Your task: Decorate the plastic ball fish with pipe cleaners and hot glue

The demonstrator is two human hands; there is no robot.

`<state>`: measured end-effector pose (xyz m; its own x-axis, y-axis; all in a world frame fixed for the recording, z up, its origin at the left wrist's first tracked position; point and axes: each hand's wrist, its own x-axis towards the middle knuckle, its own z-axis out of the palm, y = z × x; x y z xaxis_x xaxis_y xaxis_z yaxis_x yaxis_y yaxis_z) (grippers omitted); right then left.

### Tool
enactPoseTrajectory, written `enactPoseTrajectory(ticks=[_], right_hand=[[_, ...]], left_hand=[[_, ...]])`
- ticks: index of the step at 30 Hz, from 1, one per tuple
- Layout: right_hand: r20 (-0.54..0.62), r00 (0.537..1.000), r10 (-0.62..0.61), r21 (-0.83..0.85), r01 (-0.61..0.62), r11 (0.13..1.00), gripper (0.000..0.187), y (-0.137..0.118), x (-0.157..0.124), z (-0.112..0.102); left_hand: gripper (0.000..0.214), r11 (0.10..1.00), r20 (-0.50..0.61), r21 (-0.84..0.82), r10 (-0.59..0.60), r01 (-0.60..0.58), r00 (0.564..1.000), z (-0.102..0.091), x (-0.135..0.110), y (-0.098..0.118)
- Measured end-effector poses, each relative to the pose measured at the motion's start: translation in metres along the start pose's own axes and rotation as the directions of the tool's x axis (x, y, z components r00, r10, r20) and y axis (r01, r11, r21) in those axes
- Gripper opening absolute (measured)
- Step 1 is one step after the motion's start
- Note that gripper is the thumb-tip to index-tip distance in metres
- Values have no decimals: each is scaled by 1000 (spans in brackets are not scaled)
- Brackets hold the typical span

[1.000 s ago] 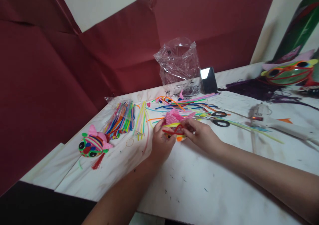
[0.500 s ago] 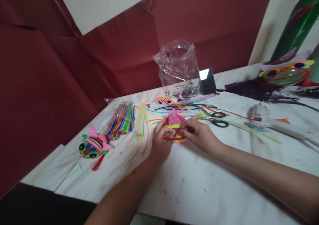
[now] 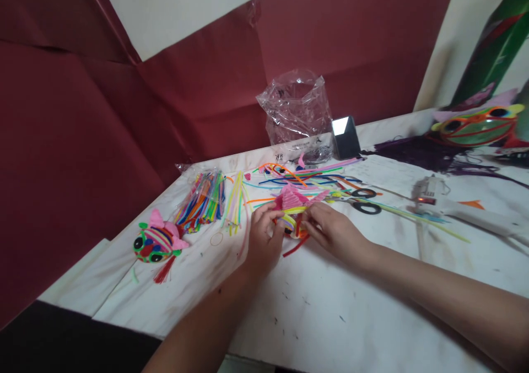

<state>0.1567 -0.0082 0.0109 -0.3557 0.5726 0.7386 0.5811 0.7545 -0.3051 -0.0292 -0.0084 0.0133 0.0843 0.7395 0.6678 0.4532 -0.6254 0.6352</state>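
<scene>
Mid-table, between both hands: pink-finned craft fish (image 3: 294, 210). Left hand (image 3: 264, 232) grasps its left edge, fingers curled on the far-left side, thumb nearer. Right hand (image 3: 336, 230) at the right edge, thumb and fingertips pinched on a red strip (image 3: 295, 247); exact contact point too small to make out. Strip's loose end pokes out near-left, below the right fingertips. Pink fins sit just past the fingers on the far side; yellow band spans the gap between the two sets of fingertips. Scissors (image 3: 365, 200) far-right of the right hand, apart from it. Pipe-cleaner bundle (image 3: 206, 202) and second fish (image 3: 159, 244) off left.
</scene>
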Motion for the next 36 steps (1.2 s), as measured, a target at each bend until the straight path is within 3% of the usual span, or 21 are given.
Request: enactPoseTrajectory(ticks=[2,3,6,9,12,16,20,26,28,30,33,36], right_hand=[[-17,996,-88,-9,88,996,16,-4,2,-4],[-21,992,-125,-21,125,992,16,-7,2,-6],[-21,981,-194,-27,194,981,13,-15,3,-9],[-26,981,-190,25,190,981,13,-22,2,-9],[-53,990,-133,54,136,989,12,-28,0,-9],[-73,986,-151,67,155,986,11,-31,-1,-9],[-22,976,-216,20,216,976,16,-28,-2,-11],[29,931,-363,-127,363,923,27,-27,-4,-9],[-12,956,-293,-103,290,951,23,-31,-4,-7],[-57,990,-133,-16,132,991,18,-36,-5,-6],[-72,995,63,103,-56,993,15,-42,-5,-6],[-44,992,115,129,-108,986,17,-45,-6,-4]], left_hand=[[15,996,17,-78,-50,52,999,-4,2,10],[16,983,77,-131,-117,126,990,-6,2,16],[15,873,275,-286,-321,396,906,-9,2,30],[14,741,381,-381,-419,553,824,-10,2,37],[15,674,421,-419,-449,608,788,-10,2,39],[11,660,404,-438,-462,610,790,-9,-1,35],[8,657,398,-450,-460,605,794,-2,-7,29],[9,727,327,-425,-433,540,840,2,-13,31],[9,735,324,-414,-432,537,842,0,-12,35],[8,732,300,-427,-439,531,847,-1,-10,38],[9,684,251,-491,-481,539,840,0,-9,37],[11,619,246,-551,-519,559,818,3,-11,32]])
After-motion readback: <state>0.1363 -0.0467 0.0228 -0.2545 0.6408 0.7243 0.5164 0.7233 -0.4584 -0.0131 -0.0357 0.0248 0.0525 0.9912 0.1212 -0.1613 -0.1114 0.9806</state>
